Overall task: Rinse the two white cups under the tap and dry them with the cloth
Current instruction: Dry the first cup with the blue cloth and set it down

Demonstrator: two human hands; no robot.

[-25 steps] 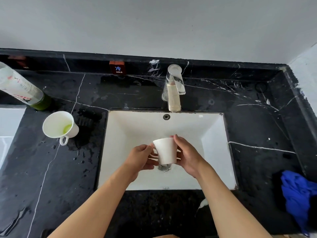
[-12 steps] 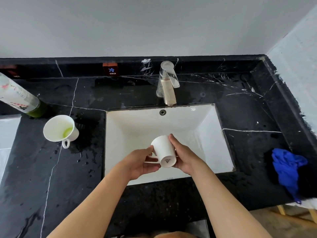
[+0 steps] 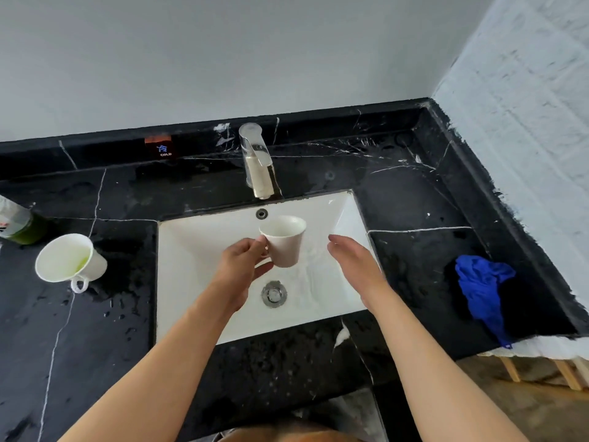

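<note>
Holding one white cup (image 3: 283,244) upright over the sink basin (image 3: 204,250) by its handle in the left hand (image 3: 241,265), below the tap (image 3: 257,161); right hand (image 3: 354,263) hovering just beside it, fingers straight, gripping nothing. Seemingly finishing that rinse, with drying pending: blue cloth (image 3: 483,290) lying untouched on the right counter. Still awaiting rinsing: second cup (image 3: 68,262), green residue inside, standing on the left counter.

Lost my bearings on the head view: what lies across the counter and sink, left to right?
green bottle → cup with green residue → left hand holding the rinsed cup by its handle → right hand, holding nothing → blue cloth.
</note>
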